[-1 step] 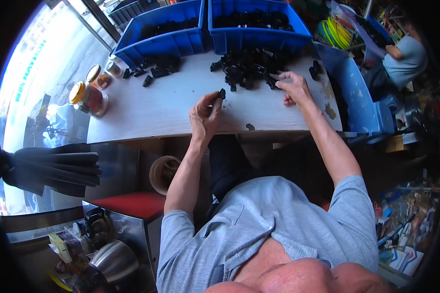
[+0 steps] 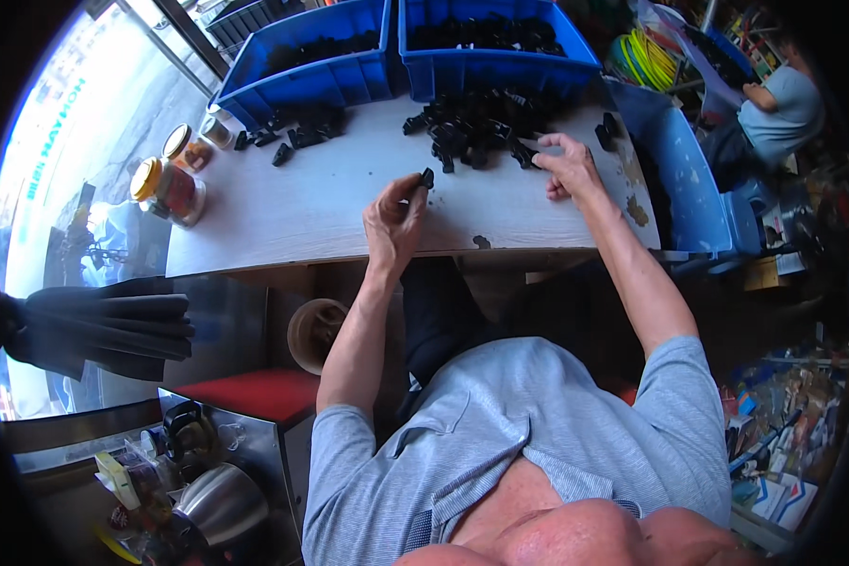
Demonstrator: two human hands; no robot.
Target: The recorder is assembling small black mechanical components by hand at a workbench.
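Left fingers [image 2: 409, 181] pinch one black piece [image 2: 427, 176]; unclear whether right fingers [image 2: 558, 141] grip a second piece [image 2: 522, 157].

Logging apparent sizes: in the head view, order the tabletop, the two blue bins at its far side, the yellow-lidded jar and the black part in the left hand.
1. Tabletop
2. Left far bin and right far bin: too alike to rank
3. Yellow-lidded jar
4. Black part in the left hand
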